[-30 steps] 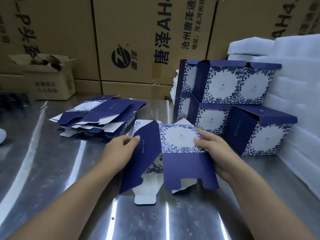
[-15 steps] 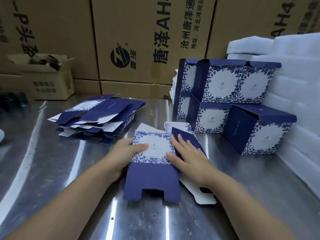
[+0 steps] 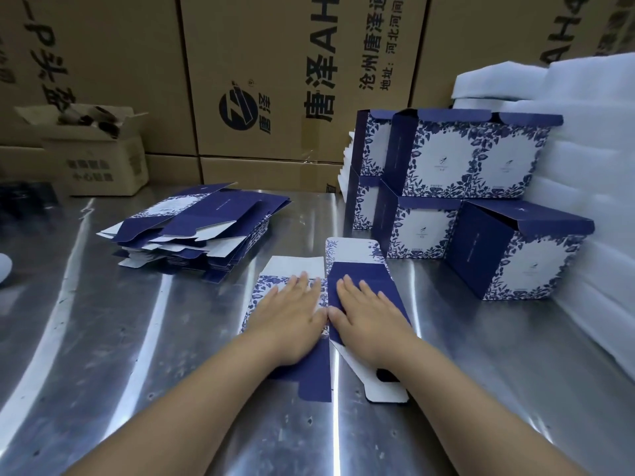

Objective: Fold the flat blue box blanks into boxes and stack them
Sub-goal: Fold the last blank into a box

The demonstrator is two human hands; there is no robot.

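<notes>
One blue and white box blank (image 3: 354, 269) lies flat on the steel table in front of me. My left hand (image 3: 292, 312) presses flat on its white floral panel, fingers straight. Beside it, thumbs almost touching, my right hand (image 3: 369, 312) presses flat on the dark blue panel. A pile of flat blanks (image 3: 196, 231) sits to the left, further back. Folded boxes (image 3: 457, 159) are stacked in two layers at the back right, and one more folded box (image 3: 515, 252) stands in front of them on the table.
The steel table (image 3: 103, 338) runs to a wall of big brown cartons (image 3: 268, 80). White foam sheets (image 3: 591, 166) are piled along the right side. A small open carton (image 3: 99, 152) stands at the back left, with a dark object beside it.
The blank was held up half open in both hands. It has been laid down and flattened, and both hands now press on it with flat palms.
</notes>
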